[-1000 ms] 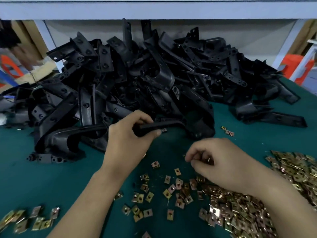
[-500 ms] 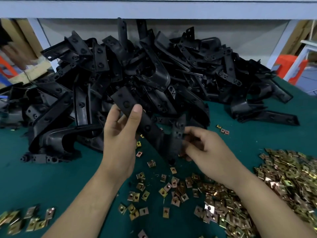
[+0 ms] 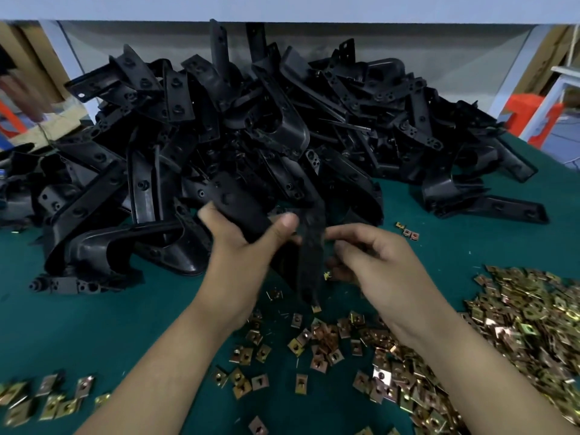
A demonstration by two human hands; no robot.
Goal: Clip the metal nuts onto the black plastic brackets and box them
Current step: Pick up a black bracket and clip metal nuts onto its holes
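A pile of brackets (image 3: 251, 127) fills the back of the worktop (image 3: 94, 324). Just in front of it, at the middle, the left hand (image 3: 238, 259) holds one bracket (image 3: 310, 255), with the right hand (image 3: 383, 265) just to its right. Loose nuts (image 3: 317, 343) lie in front of the hands, a larger heap of nuts (image 3: 533, 324) lies to the right, and a small cluster (image 3: 47, 400) lies at the near left.
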